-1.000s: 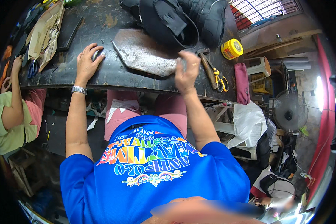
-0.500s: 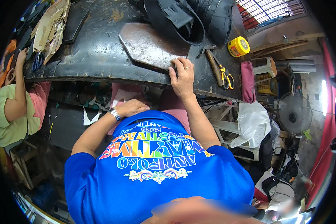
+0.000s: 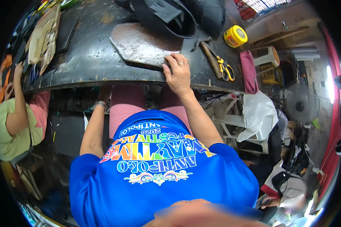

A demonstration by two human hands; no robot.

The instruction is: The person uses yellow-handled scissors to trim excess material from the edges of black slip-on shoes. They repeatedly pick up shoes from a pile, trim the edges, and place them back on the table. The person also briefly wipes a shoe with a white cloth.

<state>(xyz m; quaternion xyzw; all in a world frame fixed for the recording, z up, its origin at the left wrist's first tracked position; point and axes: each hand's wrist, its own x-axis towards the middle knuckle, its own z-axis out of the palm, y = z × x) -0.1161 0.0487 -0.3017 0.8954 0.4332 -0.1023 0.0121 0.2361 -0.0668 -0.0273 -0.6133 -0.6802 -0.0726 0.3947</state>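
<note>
The right hand (image 3: 179,72) is resting with fingers together, pressing flat on the near corner of the stone slab (image 3: 142,44) at the workbench's (image 3: 87,66) front edge—steadying it—while the left hand is reaching under the bench, fingers hidden.
</note>
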